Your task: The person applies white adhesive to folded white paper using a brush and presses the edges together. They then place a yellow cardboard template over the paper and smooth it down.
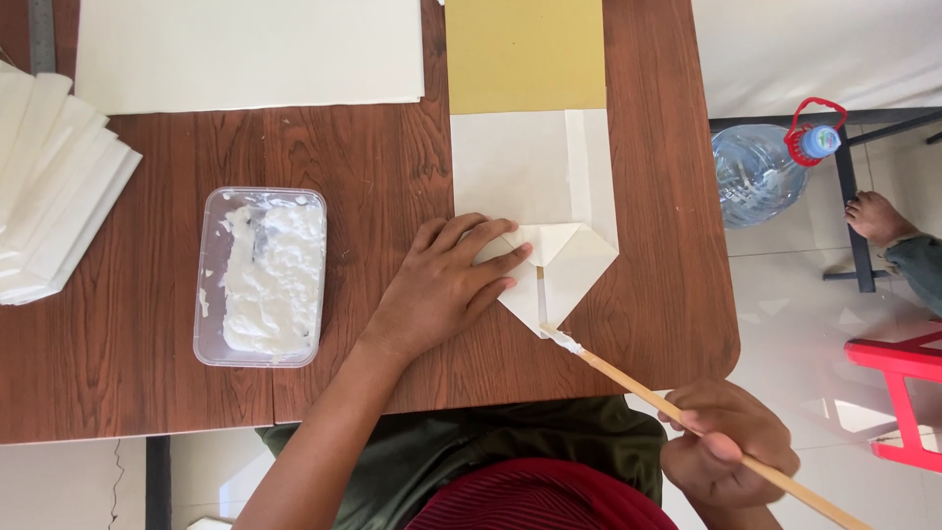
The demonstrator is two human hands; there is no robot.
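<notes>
My left hand (442,285) lies flat on a cream paper piece (549,186) whose near end is folded into a point (564,270). It presses the left flap down on the brown wooden table (373,167). My right hand (726,442) grips a thin wooden stick (677,402) below the table's near edge. The stick's white, paste-covered tip (561,339) touches the point of the fold. A clear plastic tub of white paste (263,275) stands to the left of my left hand.
A mustard-yellow sheet (525,54) lies beyond the folded piece. A large cream sheet (250,49) sits at the back left and a fanned stack of white folded papers (54,186) at the left edge. On the floor at right are a water jug (760,172), another person's foot (878,218) and a red stool (903,393).
</notes>
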